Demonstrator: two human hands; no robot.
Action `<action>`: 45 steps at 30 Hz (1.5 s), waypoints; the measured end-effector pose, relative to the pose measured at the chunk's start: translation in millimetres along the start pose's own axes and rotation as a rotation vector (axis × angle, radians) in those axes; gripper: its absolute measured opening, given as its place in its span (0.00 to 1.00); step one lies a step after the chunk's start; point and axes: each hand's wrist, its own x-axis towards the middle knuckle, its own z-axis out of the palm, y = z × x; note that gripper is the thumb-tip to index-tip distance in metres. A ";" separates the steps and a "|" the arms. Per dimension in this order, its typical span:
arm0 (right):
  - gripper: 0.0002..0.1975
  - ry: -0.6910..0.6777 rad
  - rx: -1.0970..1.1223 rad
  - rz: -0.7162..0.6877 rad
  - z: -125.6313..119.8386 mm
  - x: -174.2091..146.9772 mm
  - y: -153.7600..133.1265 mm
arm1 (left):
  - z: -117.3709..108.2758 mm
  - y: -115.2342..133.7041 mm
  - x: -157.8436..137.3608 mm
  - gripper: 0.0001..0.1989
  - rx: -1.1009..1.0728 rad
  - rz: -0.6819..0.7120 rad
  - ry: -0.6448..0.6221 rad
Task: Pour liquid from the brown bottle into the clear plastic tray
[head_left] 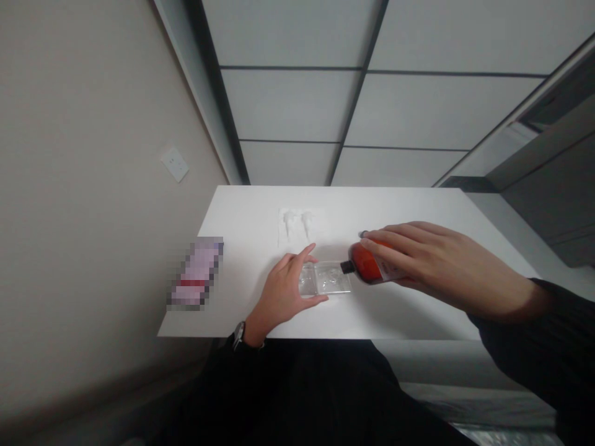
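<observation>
My left hand (282,288) grips a clear plastic case (333,279) by its left part, thumb along the near edge and fingers along the far edge. The case lies flat on the white table, and clear rounded shapes show in it. Wrapped over a red bottle (367,263), my right hand (421,263) holds it tilted almost level. The bottle's black neck (347,267) points left, over the right end of the case. Whether liquid comes out cannot be seen. A small dark round thing (364,234) shows just beyond my right fingertips.
Two small white pieces (297,224) lie on a pale sheet beyond the case. A blurred pinkish-purple object with a red band (198,272) lies at the table's left edge. A wall with a socket (175,164) stands to the left; white panels (292,105) rise behind the table (242,217).
</observation>
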 end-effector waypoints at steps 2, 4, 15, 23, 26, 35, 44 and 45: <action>0.25 -0.015 0.001 -0.003 -0.6 0.7 0.2 | -0.2 0.1 0.0 0.54 -0.007 -0.002 -0.003; 0.25 -0.025 0.001 -0.006 -0.9 1.3 0.3 | -1.1 0.1 -0.5 0.55 -0.032 -0.009 0.000; 0.23 -0.028 -0.002 -0.011 0.4 1.9 -0.3 | -4.6 -10.5 -8.5 0.42 -0.450 0.130 0.316; 0.22 -0.050 0.003 -0.027 -2.8 5.8 -0.7 | 5.3 -19.0 -3.0 0.25 -0.562 0.003 0.742; 0.22 -0.060 -0.003 -0.023 -3.6 6.4 -1.4 | 5.1 -17.3 -1.6 0.24 -0.572 -0.002 0.750; 0.19 -0.064 -0.006 -0.024 -5.3 9.0 -1.4 | 4.6 -17.5 -2.2 0.24 -0.541 -0.021 0.729; 0.21 -0.068 0.003 -0.041 -5.2 11.0 -1.6 | 4.2 -16.6 -2.3 0.24 -0.534 -0.022 0.717; 0.21 -0.072 0.004 -0.043 -5.5 11.3 -1.8 | 4.3 -16.7 -2.3 0.24 -0.534 -0.019 0.716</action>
